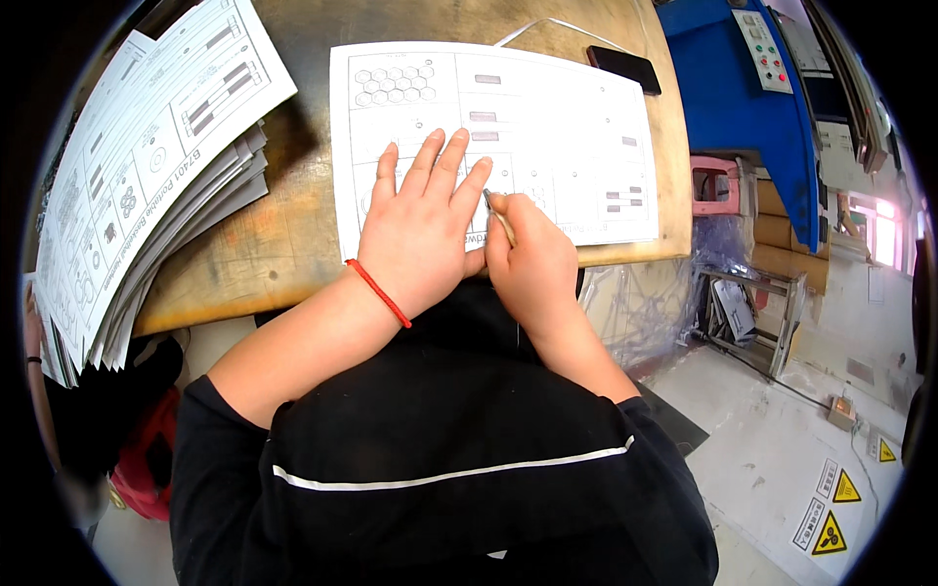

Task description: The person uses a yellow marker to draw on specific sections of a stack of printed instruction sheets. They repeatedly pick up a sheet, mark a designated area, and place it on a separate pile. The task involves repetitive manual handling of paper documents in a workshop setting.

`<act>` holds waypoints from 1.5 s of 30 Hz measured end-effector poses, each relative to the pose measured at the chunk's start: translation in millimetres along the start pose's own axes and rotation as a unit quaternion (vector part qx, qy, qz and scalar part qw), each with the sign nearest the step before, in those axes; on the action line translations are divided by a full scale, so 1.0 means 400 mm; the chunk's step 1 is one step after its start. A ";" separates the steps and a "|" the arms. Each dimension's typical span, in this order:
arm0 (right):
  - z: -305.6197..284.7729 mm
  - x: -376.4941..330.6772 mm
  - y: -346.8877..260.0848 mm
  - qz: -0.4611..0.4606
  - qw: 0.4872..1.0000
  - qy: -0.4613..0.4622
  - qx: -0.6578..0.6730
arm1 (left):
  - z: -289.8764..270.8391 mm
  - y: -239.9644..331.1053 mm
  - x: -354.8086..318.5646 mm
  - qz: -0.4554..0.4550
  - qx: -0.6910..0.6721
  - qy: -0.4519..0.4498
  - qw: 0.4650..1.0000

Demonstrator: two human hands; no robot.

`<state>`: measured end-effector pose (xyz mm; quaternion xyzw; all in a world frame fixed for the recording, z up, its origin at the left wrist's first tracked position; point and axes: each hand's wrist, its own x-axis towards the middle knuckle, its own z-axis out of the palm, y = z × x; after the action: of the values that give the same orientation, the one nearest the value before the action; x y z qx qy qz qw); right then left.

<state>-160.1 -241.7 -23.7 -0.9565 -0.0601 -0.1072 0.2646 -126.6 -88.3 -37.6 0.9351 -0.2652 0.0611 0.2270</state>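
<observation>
A large printed sheet (pixel 576 107) with line drawings of parts lies before me at the table's near edge. My left hand (pixel 418 225) is spread flat on it, palm down, a red cord bracelet (pixel 379 293) round the wrist. Close beside it, my right hand (pixel 532 249) is closed on a thin tool (pixel 504 223) with a dark grey tip and a tan part. Its tip points at the sheet, next to my left forefinger. The fingers hide most of this tool, so its exact kind does not show.
On the left of the wooden table (pixel 234 278) rises a tall fanned stack of printed sheets (pixel 186 107). A black phone (pixel 625 70) and a white cable (pixel 552 21) lie beyond my sheet. At right stand a blue machine (pixel 728 98) and a pink stool (pixel 715 186).
</observation>
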 end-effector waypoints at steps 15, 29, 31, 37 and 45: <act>-0.043 -0.024 -0.021 0.047 0.995 -0.085 -0.008 | -0.016 0.005 -0.004 -0.008 0.006 -0.016 1.000; -0.194 -0.076 0.332 0.201 0.959 0.196 0.045 | -0.086 -0.218 -0.191 -0.314 -0.521 0.032 0.793; -0.190 -0.088 0.317 0.203 0.956 0.204 0.047 | -0.082 -0.205 -0.187 -0.360 -0.558 -0.029 0.747; -0.181 -0.085 0.352 0.181 0.953 0.237 0.047 | -0.120 -0.186 -0.167 -0.334 -0.619 -0.101 0.704; -0.174 -0.089 0.392 0.228 0.945 0.218 0.085 | -0.064 -0.192 -0.160 -0.322 -0.379 0.006 0.868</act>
<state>-179.9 -413.6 -51.1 -0.8720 0.2100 -0.2443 0.3686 -140.7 11.5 -60.2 0.8105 0.0487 -0.1152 0.5722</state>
